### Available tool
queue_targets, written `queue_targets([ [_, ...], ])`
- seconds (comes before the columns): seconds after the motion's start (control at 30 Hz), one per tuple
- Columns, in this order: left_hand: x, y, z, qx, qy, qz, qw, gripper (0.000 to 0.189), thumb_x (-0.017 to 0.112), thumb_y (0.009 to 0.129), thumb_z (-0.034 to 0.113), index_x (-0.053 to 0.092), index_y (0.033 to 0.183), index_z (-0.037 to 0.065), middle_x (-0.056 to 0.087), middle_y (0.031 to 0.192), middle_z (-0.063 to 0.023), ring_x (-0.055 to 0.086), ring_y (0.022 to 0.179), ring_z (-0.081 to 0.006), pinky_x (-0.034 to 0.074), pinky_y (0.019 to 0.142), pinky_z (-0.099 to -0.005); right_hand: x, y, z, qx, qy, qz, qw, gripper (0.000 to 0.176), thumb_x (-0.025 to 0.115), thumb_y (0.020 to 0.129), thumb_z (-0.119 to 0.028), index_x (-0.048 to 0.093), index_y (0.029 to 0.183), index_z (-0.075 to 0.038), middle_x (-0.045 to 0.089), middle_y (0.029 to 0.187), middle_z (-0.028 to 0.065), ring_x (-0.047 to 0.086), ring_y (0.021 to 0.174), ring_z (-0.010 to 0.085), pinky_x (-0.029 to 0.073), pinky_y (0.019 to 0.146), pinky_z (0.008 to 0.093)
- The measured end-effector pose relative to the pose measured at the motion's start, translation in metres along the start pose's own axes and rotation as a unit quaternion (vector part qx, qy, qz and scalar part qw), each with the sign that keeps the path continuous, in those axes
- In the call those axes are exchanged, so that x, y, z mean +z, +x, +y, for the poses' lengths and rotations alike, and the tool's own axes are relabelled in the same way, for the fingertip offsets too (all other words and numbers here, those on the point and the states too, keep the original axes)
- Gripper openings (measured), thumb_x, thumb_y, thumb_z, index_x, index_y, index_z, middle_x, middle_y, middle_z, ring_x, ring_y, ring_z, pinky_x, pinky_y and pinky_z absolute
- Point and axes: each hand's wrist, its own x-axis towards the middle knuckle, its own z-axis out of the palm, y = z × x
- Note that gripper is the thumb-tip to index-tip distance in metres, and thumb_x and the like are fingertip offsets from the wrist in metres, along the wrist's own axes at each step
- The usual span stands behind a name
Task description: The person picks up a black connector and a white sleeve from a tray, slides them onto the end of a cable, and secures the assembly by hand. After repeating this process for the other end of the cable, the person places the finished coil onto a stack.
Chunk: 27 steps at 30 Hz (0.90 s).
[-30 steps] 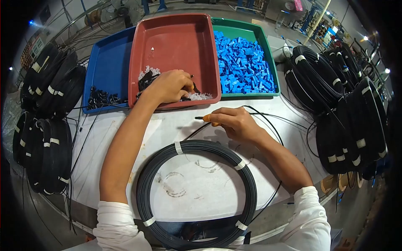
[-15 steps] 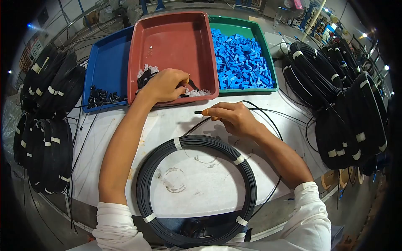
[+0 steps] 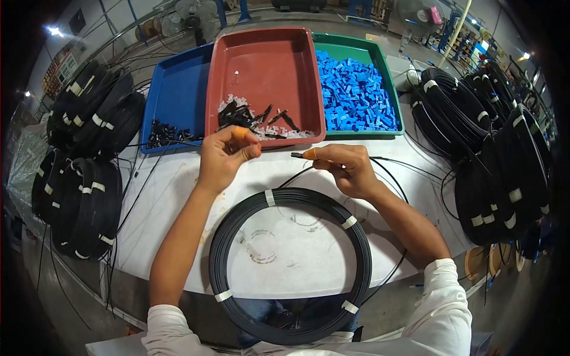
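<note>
My right hand (image 3: pixel 345 169) pinches the dark end of a black cable (image 3: pixel 298 155), with orange covering on its fingertip. My left hand (image 3: pixel 224 155) is raised just in front of the red tray (image 3: pixel 267 53), its thumb and index finger close together, orange on both tips; whatever lies between them is too small to make out. A coil of black cable (image 3: pixel 218 249) with white tape bands lies below both hands, over the table's front edge. Black strips (image 3: pixel 235 114) and small white pieces (image 3: pixel 307 134) lie in the red tray's near end.
A blue tray (image 3: pixel 178 77) at the left holds small black parts (image 3: pixel 163 134). In the green tray (image 3: pixel 386 65) are many blue pieces (image 3: pixel 353 95). Black cable coils (image 3: pixel 89 196) are stacked at the left, and more coils (image 3: pixel 504 172) at the right.
My left hand has come out of the red tray toward me, fingertips now showing. My right hand still holds the cable end. The whole view has shifted slightly.
</note>
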Motion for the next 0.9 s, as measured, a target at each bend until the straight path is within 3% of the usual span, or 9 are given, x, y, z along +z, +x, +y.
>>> queue_targets([
  [0.17, 0.018, -0.033, 0.018, -0.009, -0.183, 0.053, 0.982, 0.023, 0.08, 0.08, 0.005, 0.058, 0.086, 0.007, 0.067, 0.08, -0.0085, 0.067, 0.074, -0.0157, 0.055, 0.069, -0.0264, 0.006, 0.004, -0.027, 0.0, 0.025, 0.015, 1.0, 0.059, 0.047, 0.063, 0.024, 0.073, 0.108, -0.003, 0.068, 0.08, 0.0101, 0.066, 0.071, 0.0186, 0.052, 0.063, 0.0293],
  [0.4, 0.026, -0.047, 0.022, 0.03, -0.235, 0.014, 0.971, 0.028, 0.083, 0.077, 0.005, 0.057, 0.086, 0.008, 0.069, 0.085, -0.0117, 0.067, 0.077, -0.0183, 0.055, 0.072, -0.0304, 0.008, 0.004, -0.054, -0.018, 0.07, 0.0, 0.997, 0.055, 0.049, 0.064, 0.024, 0.074, 0.106, -0.002, 0.067, 0.081, 0.0103, 0.066, 0.073, 0.0185, 0.052, 0.064, 0.0278],
  [0.47, 0.027, -0.048, 0.027, 0.025, -0.23, 0.002, 0.973, 0.028, 0.081, 0.079, 0.0, 0.055, 0.085, 0.008, 0.069, 0.087, -0.0116, 0.068, 0.079, -0.0185, 0.055, 0.073, -0.0289, 0.01, 0.0, -0.052, 0.035, 0.093, -0.018, 0.995, 0.053, 0.048, 0.066, 0.03, 0.072, 0.105, 0.003, 0.069, 0.092, 0.0137, 0.067, 0.078, 0.0175, 0.056, 0.071, 0.0273],
  [0.57, 0.028, -0.049, 0.03, 0.018, -0.283, 0.013, 0.959, 0.03, 0.075, 0.081, -0.006, 0.052, 0.09, 0.01, 0.065, 0.09, -0.0103, 0.07, 0.084, -0.0209, 0.055, 0.069, -0.0284, 0.016, -0.003, -0.041, 0.034, 0.095, -0.019, 0.995, 0.054, 0.048, 0.066, 0.03, 0.071, 0.106, 0.003, 0.069, 0.093, 0.0127, 0.066, 0.078, 0.0158, 0.056, 0.073, 0.0275],
  [0.67, 0.02, -0.05, 0.015, 0.033, -0.237, 0.004, 0.971, 0.029, 0.074, 0.081, -0.006, 0.051, 0.09, 0.009, 0.064, 0.089, -0.0101, 0.071, 0.084, -0.0214, 0.056, 0.062, -0.027, 0.021, -0.002, -0.037, 0.031, 0.089, 0.007, 0.996, 0.047, 0.056, 0.073, 0.023, 0.074, 0.107, -0.004, 0.067, 0.08, 0.0085, 0.065, 0.071, 0.016, 0.051, 0.065, 0.0271],
  [0.9, 0.024, -0.05, 0.025, -0.008, -0.219, 0.019, 0.976, 0.014, 0.069, 0.086, -0.004, 0.059, 0.094, 0.003, 0.064, 0.089, -0.0102, 0.071, 0.084, -0.0211, 0.055, 0.053, -0.0241, 0.015, 0.0, -0.038, 0.034, 0.069, 0.002, 0.997, 0.051, 0.052, 0.07, 0.024, 0.073, 0.107, -0.004, 0.069, 0.082, 0.0095, 0.068, 0.074, 0.0164, 0.053, 0.067, 0.0272],
])
